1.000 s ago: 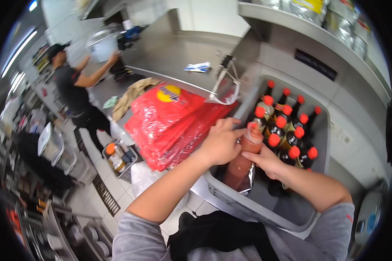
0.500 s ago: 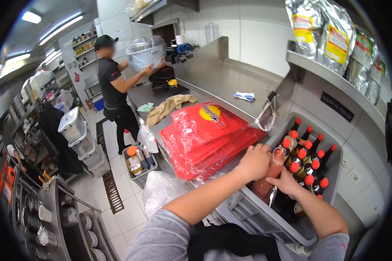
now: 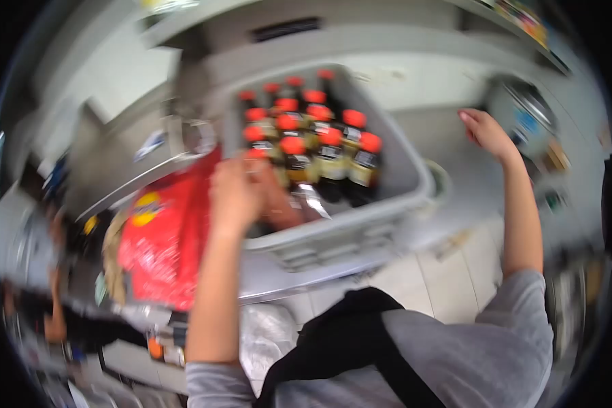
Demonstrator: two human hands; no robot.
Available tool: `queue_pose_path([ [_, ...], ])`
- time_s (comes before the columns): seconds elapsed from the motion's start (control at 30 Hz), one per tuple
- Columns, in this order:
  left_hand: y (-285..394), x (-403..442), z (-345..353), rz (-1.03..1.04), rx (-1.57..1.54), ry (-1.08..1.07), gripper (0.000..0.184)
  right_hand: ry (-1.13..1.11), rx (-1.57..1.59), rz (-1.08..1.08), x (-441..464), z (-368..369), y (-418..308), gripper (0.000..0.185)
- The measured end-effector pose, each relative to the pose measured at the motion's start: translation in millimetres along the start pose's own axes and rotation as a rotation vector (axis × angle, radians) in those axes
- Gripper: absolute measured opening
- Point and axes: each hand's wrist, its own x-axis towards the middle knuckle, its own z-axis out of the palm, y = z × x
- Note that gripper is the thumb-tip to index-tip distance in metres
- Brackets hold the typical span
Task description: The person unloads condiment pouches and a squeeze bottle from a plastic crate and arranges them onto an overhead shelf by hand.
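Observation:
My left hand (image 3: 236, 194) is closed around the upper part of a bottle of reddish-pink sauce (image 3: 277, 200), which leans at the near left inside a grey plastic bin (image 3: 425, 183). Beside it in the bin stand several dark bottles with red caps (image 3: 332, 153), and a shiny silvery packet (image 3: 311, 200) lies against them. Off to the right, away from the bin, my right hand (image 3: 488, 134) is raised over the metal counter with its fingers curled and nothing visible in them. The view is blurred by motion.
Red plastic-wrapped packages (image 3: 160, 238) lie left of the bin. A large metal-lidded container (image 3: 520, 112) stands at the back right. A co-worker (image 3: 81, 326) is at the far left. A white plastic bag (image 3: 265, 340) is below the counter edge.
The view has swung to the right. My right hand has let go of the sauce bottle and moved far right. My left hand still holds the bottle at the bin's near left.

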Motion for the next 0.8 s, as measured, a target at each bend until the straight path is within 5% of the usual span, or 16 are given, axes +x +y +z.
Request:
queue_pose_path([
  [0.1, -2.2, -8.2, 5.8, 0.109, 0.152, -0.08, 0.057, 0.088, -0.178, 0.379, -30.3, -46.3, 184.0, 0.028],
  [0.2, 13.7, -8.8, -0.9, 0.073, 0.234, -0.12, 0.06, -0.006, -0.226, 0.682, -61.2, -55.1, 279.0, 0.068],
  [0.33, 10.1, -8.4, 2.4, 0.051, 0.226, -0.124, 0.067, 0.054, -0.25, 0.796, -70.5, -20.5, 367.1, 0.073],
  [0.47, 8.3, -7.3, 3.9, 0.066, 0.231, -0.152, 0.077, 0.01, -0.328, 0.676, -45.4, 26.7, 367.8, 0.074],
  [0.53, 11.0, -7.0, 3.8, 0.076, 0.229, -0.158, 0.078, -0.015, -0.45, 0.417, -17.4, 54.8, 405.1, 0.072],
  [0.63, 6.2, -3.1, 7.5, 0.092, 0.186, -0.148, 0.077, 0.017, -0.456, 0.43, -4.6, 71.2, 375.9, 0.068],
  [0.8, 0.2, -1.1, 1.5, -0.173, -0.11, 0.043, 0.047, 0.3, -0.329, 0.203, 58.1, 84.0, 427.0, 0.033],
])
